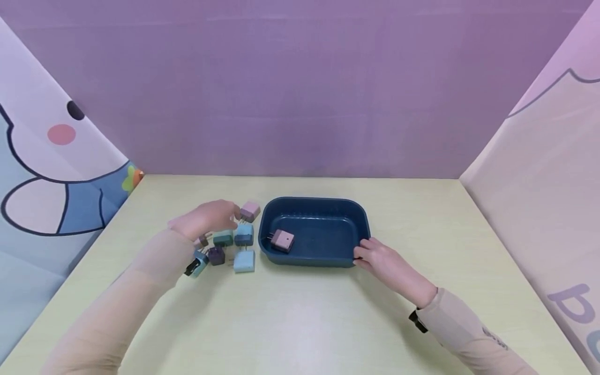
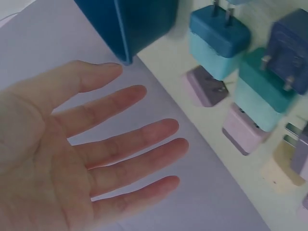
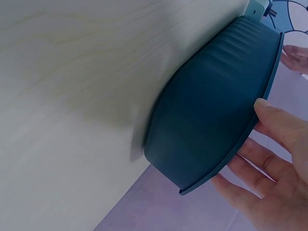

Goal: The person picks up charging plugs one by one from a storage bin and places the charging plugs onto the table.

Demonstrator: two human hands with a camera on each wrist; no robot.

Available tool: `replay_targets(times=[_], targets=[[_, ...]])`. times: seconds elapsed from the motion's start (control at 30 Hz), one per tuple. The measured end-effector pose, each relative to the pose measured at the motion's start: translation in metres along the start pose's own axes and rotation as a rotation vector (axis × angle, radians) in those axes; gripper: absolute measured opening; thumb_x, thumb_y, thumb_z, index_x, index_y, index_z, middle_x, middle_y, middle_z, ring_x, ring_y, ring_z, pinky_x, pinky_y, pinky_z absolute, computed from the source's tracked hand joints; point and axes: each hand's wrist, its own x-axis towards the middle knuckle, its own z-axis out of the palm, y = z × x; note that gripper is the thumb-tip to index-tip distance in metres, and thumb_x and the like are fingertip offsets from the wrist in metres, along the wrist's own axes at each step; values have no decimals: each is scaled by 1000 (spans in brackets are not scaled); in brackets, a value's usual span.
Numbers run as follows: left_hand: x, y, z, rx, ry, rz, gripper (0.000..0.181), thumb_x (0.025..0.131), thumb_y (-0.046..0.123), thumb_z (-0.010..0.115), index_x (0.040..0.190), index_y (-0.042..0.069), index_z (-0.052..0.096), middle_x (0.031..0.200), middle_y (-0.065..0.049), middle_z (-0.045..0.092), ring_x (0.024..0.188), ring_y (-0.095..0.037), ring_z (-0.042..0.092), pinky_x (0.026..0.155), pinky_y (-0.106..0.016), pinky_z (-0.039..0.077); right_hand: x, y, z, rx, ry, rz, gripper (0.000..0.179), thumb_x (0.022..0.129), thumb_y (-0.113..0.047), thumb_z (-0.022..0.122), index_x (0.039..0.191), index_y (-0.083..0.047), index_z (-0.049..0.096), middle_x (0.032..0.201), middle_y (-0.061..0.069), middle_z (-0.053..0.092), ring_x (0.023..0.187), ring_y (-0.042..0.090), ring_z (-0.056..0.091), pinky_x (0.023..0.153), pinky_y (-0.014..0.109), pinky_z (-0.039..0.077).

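Observation:
A dark blue plastic tub (image 1: 323, 260) stands mid-table with one pink plug-in charger (image 1: 283, 240) at its left end. My right hand (image 1: 386, 260) grips the tub's near right corner, its thumb (image 3: 276, 120) at the rim and the other fingers past it. Over a group of chargers left of the tub hovers my left hand (image 1: 211, 217), fingers spread and holding nothing in the left wrist view. Nearest to it is a pink and mauve charger (image 1: 250, 210). Just below lie a light blue charger (image 1: 244, 234) and a green one (image 1: 223, 238).
A dark purple charger (image 1: 216, 255) and a pale blue one (image 1: 244, 261) lie nearer the front. Another blue charger (image 1: 200, 262) is partly hidden by the left wrist. A purple backdrop (image 1: 300, 104) rises behind the pale table (image 1: 300, 312); printed cloth hangs at both sides.

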Motion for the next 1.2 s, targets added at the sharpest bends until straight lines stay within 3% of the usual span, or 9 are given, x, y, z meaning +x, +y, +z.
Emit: replay_targets(times=[0.3, 0.53, 0.9, 1.07, 1.2], targets=[[16, 12, -5, 35, -17, 73, 23, 84, 13, 55, 103, 2, 61, 103, -12, 61, 91, -26, 56, 78, -41, 45, 0, 0, 1, 7, 8, -5, 11, 73, -7, 69, 74, -12, 59, 71, -5, 47, 66, 9, 40, 57, 18, 40], [22, 36, -9, 18, -34, 59, 30, 85, 13, 54, 112, 1, 57, 114, -14, 57, 102, -27, 54, 85, -42, 43, 0, 1, 2, 7, 0, 1, 11, 73, -7, 70, 74, -12, 59, 71, -4, 48, 66, 10, 40, 57, 19, 41], [41, 62, 1, 32, -69, 59, 33, 86, 18, 56, 116, 3, 55, 119, -12, 54, 105, -25, 52, 86, -38, 43, 0, -1, 1, 5, 18, -11, 12, 73, -7, 70, 73, -12, 59, 71, -5, 47, 66, 9, 39, 56, 18, 40], [47, 70, 7, 56, -75, 28, 34, 86, 22, 57, 117, 8, 55, 119, -7, 54, 106, -23, 51, 88, -43, 40, 1, -2, 0, 6, 13, -5, 11, 73, -7, 70, 74, -12, 60, 71, -4, 48, 66, 9, 39, 56, 17, 40], [49, 75, 11, 33, -78, 40, 34, 86, 20, 57, 117, 6, 55, 119, -8, 54, 106, -23, 51, 88, -41, 41, 1, -2, -1, 9, -2, 4, 10, 74, -8, 69, 74, -12, 60, 71, -5, 47, 66, 9, 38, 56, 17, 39]])
